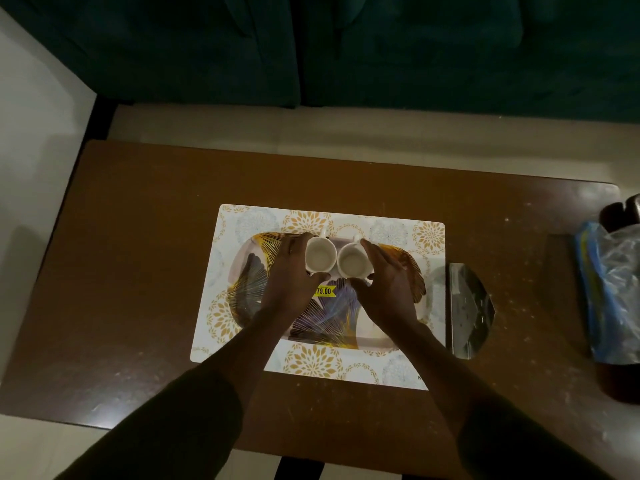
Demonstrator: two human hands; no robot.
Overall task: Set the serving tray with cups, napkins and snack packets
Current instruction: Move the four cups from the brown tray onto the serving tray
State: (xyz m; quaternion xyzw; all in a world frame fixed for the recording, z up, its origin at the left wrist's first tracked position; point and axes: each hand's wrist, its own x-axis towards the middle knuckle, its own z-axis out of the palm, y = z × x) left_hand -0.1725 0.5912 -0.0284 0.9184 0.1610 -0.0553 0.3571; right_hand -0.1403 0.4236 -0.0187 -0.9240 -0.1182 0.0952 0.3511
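Two empty white cups stand side by side at the back of a leaf-patterned serving tray point(249, 285). My left hand point(289, 275) wraps the left cup point(320, 255), fingers on its left side and thumb at its front. In the same way, my right hand point(389, 282) curves round the right cup point(352, 261), fingers on its right side and thumb at its front. Both cups rest on the tray and touch each other. A yellow price sticker point(325, 291) sits on the tray between my thumbs. A silver foil packet point(467, 306) lies right of the tray.
The tray lies on a white floral placemat point(311, 362) in the middle of a brown table point(138, 271). A blue and clear plastic bag point(609, 292) and a dark container point(621, 209) sit at the table's right edge. A dark green sofa point(381, 46) stands behind.
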